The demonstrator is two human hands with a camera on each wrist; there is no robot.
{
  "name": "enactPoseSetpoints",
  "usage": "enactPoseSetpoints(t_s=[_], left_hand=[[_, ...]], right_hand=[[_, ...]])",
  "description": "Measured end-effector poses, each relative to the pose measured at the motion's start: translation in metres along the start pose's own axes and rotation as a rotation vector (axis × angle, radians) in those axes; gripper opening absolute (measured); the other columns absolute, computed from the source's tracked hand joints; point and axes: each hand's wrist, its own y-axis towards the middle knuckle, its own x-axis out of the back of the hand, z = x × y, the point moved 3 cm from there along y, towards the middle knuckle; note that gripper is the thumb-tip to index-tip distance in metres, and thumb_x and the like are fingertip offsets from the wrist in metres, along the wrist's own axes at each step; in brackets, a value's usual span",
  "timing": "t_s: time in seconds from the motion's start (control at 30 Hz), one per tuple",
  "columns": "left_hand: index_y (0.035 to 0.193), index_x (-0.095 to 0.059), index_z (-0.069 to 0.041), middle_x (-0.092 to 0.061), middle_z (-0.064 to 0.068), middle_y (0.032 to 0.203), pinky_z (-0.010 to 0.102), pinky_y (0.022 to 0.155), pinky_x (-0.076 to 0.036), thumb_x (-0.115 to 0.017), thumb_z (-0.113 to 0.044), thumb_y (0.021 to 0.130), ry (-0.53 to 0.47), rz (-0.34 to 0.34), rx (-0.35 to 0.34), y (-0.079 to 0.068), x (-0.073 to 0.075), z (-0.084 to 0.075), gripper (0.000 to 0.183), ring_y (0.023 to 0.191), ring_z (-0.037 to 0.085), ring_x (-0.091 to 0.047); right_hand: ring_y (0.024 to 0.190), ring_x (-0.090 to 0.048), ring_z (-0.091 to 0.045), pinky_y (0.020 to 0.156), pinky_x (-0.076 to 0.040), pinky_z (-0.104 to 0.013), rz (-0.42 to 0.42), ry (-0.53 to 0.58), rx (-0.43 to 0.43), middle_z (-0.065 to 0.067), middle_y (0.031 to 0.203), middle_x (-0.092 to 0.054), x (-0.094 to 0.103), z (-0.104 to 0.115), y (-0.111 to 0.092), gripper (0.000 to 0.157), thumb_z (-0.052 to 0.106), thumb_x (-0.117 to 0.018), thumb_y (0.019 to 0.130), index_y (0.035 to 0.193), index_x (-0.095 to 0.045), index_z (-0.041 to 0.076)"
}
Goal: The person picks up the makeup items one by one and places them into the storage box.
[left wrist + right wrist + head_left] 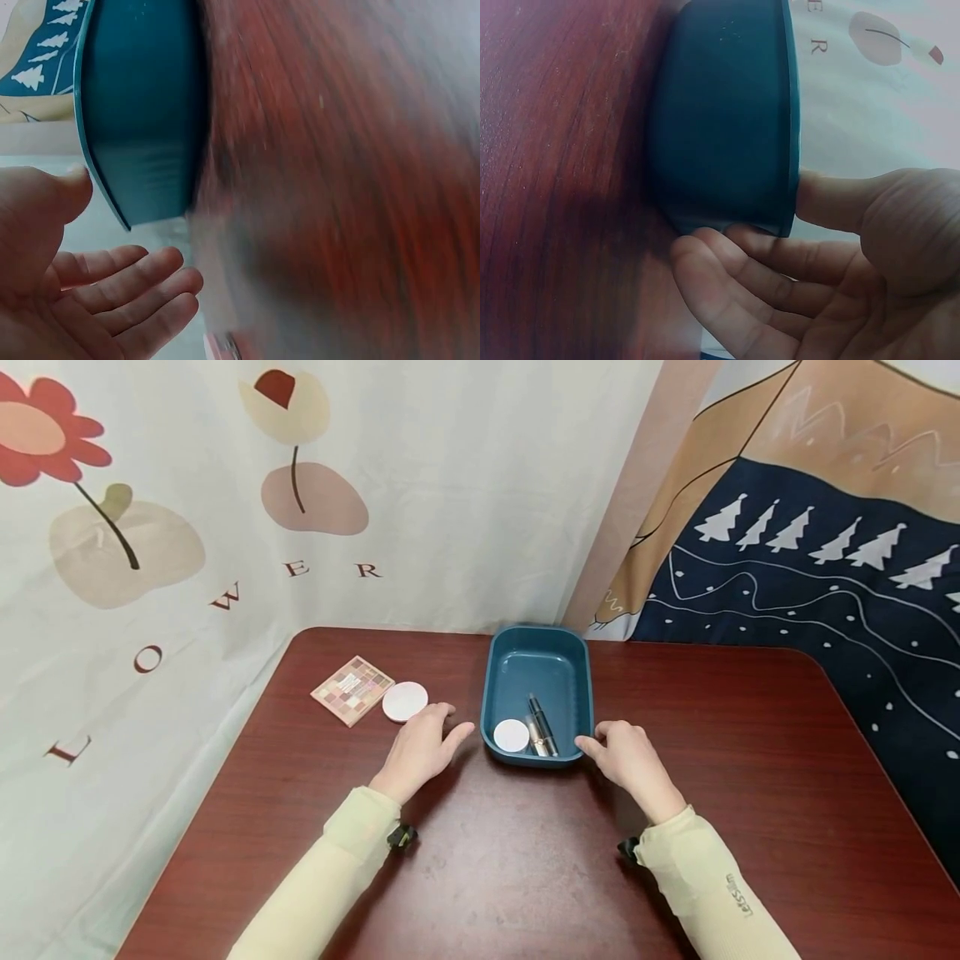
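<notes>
A dark teal rectangular plastic bin (491, 677) stands on the table. Inside, near its front end, lie a round white compact (512, 736), a dark slim cosmetic tube (543, 727) and a gold-and-black tube (536, 737). My right hand (628, 762) grips the bin's right rim near the front corner, thumb over the edge and fingers against the outer wall (720, 112). Apart from the bin, my left hand (420, 750) is at its left with fingers extended and thumb spread, holding nothing. Just beyond its fingers sits another round white compact (405, 702).
An eyeshadow palette (352, 690) lies to the left, its corner by the loose compact. Curtains stand behind the reddish-brown table (750, 760), one with flowers (450, 485), the other with white trees (787, 531). Each wrist wears a small black device (402, 836).
</notes>
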Motion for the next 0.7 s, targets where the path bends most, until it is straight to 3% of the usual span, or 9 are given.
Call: enactPoseSetpoints(t_s=[0.3, 0.57, 0.7], left_hand=[[0.131, -0.061, 0.008, -0.063, 0.025, 0.124, 0.055, 0.098, -0.050, -0.069, -0.029, 0.099, 0.120, -0.055, -0.015, 0.002, 0.012, 0.017, 0.049, 0.119, 0.039, -0.059], [0.123, -0.061, 0.009, -0.060, 0.027, 0.125, 0.055, 0.102, -0.046, -0.077, -0.019, 0.092, 0.172, -0.151, -0.101, 0.008, 0.019, 0.033, 0.044, 0.120, 0.045, -0.055], [0.128, -0.059, 0.011, -0.059, 0.029, 0.125, 0.055, 0.106, -0.043, -0.077, -0.020, 0.091, 0.199, -0.142, -0.095, 0.013, 0.021, 0.040, 0.051, 0.120, 0.047, -0.055]], right_hand=[[0.065, -0.050, -0.021, 0.061, -0.041, -0.032, 0.034, -0.013, 0.000, -0.004, 0.061, -0.051, -0.002, 0.000, 0.001, 0.035, 0.027, -0.063, 0.104, 0.076, -0.062, 0.006], [0.063, -0.049, -0.020, 0.060, -0.040, -0.032, 0.045, -0.006, -0.009, -0.005, 0.061, -0.049, -0.001, 0.000, 0.002, 0.036, 0.027, -0.062, 0.104, 0.074, -0.060, 0.007], [0.064, -0.049, -0.020, 0.061, -0.040, -0.032, 0.048, -0.008, -0.008, -0.005, 0.062, -0.049, -0.001, 0.000, 0.002, 0.036, 0.027, -0.062, 0.104, 0.074, -0.060, 0.008]])
